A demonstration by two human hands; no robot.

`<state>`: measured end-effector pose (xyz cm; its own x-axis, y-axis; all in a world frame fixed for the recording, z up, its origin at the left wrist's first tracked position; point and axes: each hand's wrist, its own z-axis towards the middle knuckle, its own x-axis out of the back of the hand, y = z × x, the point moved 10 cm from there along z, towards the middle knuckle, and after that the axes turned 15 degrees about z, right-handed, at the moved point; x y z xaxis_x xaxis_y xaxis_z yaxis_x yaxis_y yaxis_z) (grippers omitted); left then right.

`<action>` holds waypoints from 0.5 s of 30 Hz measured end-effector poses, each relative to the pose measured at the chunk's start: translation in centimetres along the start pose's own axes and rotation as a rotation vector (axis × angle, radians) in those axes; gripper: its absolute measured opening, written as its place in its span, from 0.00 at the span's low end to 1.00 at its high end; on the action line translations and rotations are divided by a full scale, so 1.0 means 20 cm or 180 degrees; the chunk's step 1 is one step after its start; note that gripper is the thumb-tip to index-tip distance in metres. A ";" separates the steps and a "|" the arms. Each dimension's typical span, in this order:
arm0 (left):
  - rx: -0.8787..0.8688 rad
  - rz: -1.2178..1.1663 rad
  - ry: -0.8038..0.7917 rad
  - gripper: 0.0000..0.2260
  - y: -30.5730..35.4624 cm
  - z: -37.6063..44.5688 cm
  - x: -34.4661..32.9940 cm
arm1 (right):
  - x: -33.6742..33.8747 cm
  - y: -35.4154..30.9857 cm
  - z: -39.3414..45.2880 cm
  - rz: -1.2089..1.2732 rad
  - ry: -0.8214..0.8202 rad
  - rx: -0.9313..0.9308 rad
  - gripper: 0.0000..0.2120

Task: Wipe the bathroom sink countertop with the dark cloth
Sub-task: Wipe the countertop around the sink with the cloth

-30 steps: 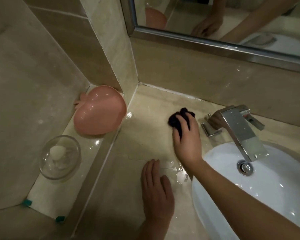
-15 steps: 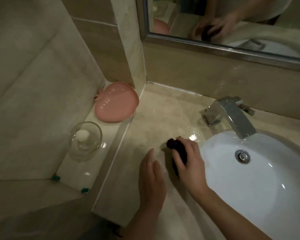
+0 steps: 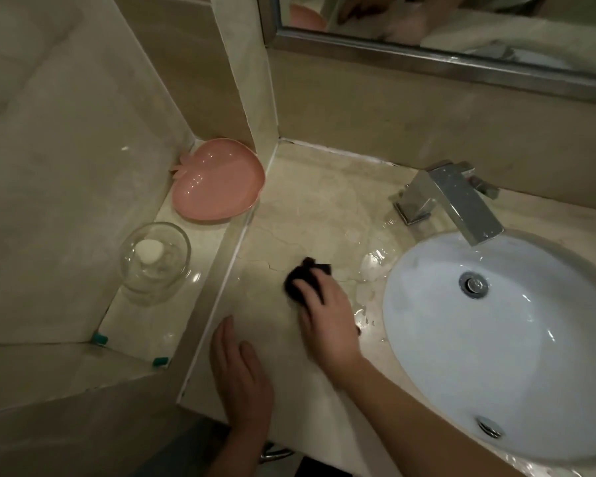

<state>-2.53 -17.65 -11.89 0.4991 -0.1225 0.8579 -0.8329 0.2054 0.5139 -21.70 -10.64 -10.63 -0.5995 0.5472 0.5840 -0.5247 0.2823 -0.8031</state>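
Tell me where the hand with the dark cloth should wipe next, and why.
Probably a short sweep to the right, toward the basin rim. The right hand grips the dark cloth on the countertop, and pooled water glints just right of it, beside the sink and below the faucet. The left hand rests flat near the front edge, out of that path.

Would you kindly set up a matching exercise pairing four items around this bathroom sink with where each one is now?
Things:
1. dark cloth
2. pink dish
3. glass bowl
4. faucet

Places:
A. at the far end of the side ledge, in the corner
B. behind the basin, by the back wall
C. under the right hand on the countertop
D. on the side ledge, nearer the camera, with a white lump inside

Pairs: 1-C, 2-A, 3-D, 4-B
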 end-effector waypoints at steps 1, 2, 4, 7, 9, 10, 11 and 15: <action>-0.0047 -0.0026 -0.0010 0.23 0.01 0.00 0.00 | 0.12 0.08 -0.02 -0.0085 0.0128 -0.0131 0.20; -0.0084 -0.0041 -0.0020 0.23 0.01 0.01 0.01 | 0.24 0.15 -0.04 -0.0159 0.0242 -0.0253 0.19; -0.0156 -0.0042 -0.0027 0.23 0.02 0.00 0.01 | 0.46 0.28 -0.08 -0.0148 0.0456 -0.0485 0.17; -0.0196 -0.0022 -0.0037 0.23 0.02 0.01 0.00 | 0.67 0.37 -0.05 -0.0001 0.0597 -0.0685 0.15; -0.0144 -0.0088 -0.0084 0.24 0.01 0.01 0.01 | 0.72 0.29 -0.04 0.0149 0.0800 -0.0737 0.14; -0.0123 -0.0147 -0.0111 0.24 0.01 0.00 0.01 | 0.70 0.21 -0.05 0.0245 0.0851 -0.0690 0.14; -0.0101 -0.0217 -0.0138 0.24 0.01 0.00 0.02 | 0.64 0.12 -0.07 0.0352 0.0839 -0.0605 0.15; 0.0121 -0.0692 -0.0304 0.20 -0.05 0.01 0.05 | 0.13 -0.21 -0.25 0.0656 0.0328 -0.0324 0.19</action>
<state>-1.13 -18.16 -11.50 0.6443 -0.2516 0.7222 -0.7176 0.1277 0.6847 -17.99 -6.46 -6.44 -0.6200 0.6775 0.3957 -0.3310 0.2314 -0.9148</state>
